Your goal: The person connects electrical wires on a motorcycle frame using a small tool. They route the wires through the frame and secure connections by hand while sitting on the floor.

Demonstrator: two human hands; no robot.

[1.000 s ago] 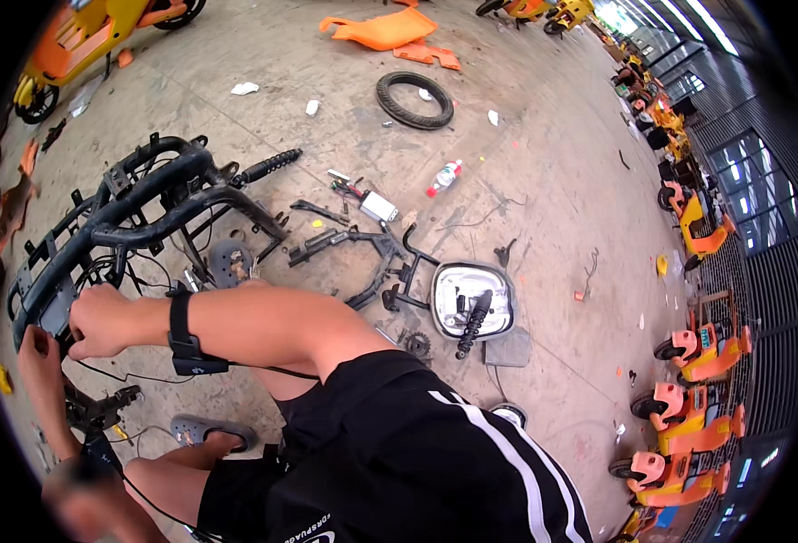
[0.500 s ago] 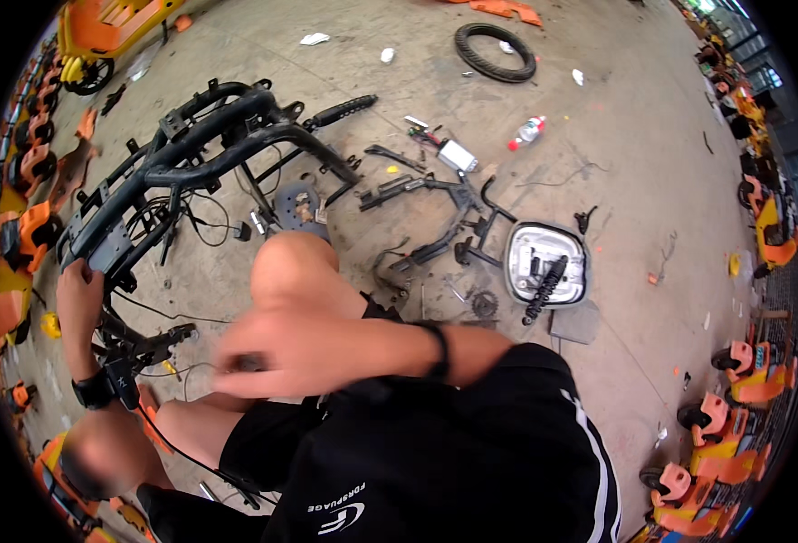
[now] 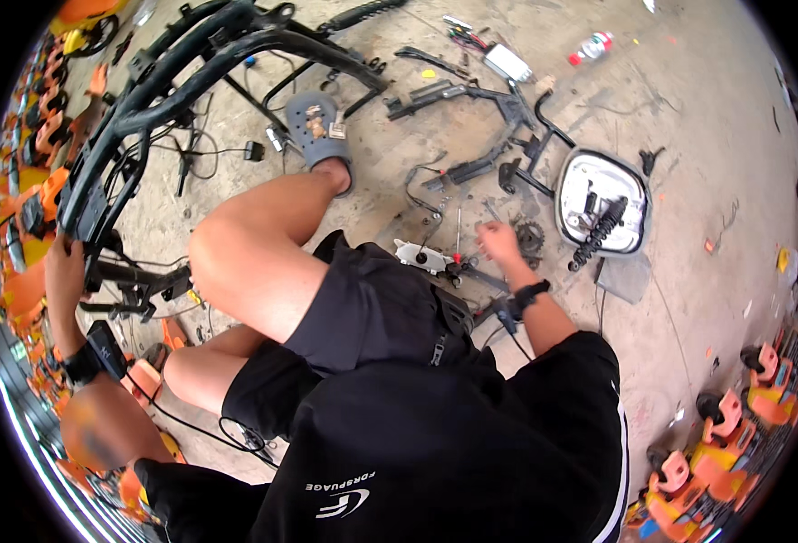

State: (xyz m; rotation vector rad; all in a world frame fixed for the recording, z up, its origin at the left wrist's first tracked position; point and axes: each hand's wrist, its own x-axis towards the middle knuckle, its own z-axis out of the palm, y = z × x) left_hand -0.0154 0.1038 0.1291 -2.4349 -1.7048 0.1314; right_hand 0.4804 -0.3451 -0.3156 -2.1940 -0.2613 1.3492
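Note:
At the left, my left hand point(image 3: 62, 267) grips the lower end of a large black tubular vehicle frame point(image 3: 181, 104); its fingertips are partly hidden against the metal. My right hand point(image 3: 500, 242) is low over the floor to the right of my knee, fingers curled together. A thin silver tool point(image 3: 492, 211) touches or lies just beyond its fingertips; whatever is between the fingers is too small to make out. Close to that hand lie a toothed sprocket point(image 3: 531, 239), a slim metal rod point(image 3: 458, 231) and a silver metal cover point(image 3: 421, 257).
A smaller black frame point(image 3: 471, 95) lies ahead, beside a white tray-like shell point(image 3: 569, 185) with a black shock absorber point(image 3: 598, 235) on it. Farther off are a silver box point(image 3: 507, 63) with wires and a plastic bottle point(image 3: 591, 48). Orange vehicles point(image 3: 716, 462) line both sides.
My right hand has swung from in front of my knees to the right, down to the loose parts on the floor. The left hand stays at the large frame. The view has shifted.

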